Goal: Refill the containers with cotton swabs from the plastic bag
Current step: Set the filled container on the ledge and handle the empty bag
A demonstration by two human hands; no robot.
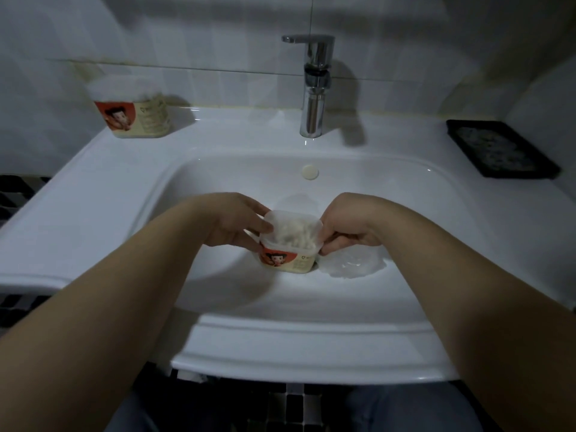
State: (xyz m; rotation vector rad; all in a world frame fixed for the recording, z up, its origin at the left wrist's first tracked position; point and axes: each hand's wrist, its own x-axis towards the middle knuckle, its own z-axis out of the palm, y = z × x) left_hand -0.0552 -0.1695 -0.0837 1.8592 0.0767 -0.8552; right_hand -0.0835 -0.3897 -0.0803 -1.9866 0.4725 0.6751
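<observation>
Over the cream cartoon-labelled swab tub point(288, 261), left hand point(237, 224) and right hand point(347, 227) pinched opposite edges of the translucent plastic lid point(293, 227).

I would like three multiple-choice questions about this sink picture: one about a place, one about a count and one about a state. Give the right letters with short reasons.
1. Where does the far container, which no hand holds, stand?
A. On the sink rim, at the back left
B. On the floor
C. On a wall shelf

2. How many labelled containers are in view?
A. One
B. Two
C. Four

3. The held container is:
A. empty
B. lying on its side
C. upright, with cotton swabs inside

Answers:
1 A: it stands on the white rim near the back wall, at the left.
2 B: the far one, plus the one between the hands.
3 C: the white swabs show through the translucent lid, which the left hand and the right hand hold by its edges.
</observation>
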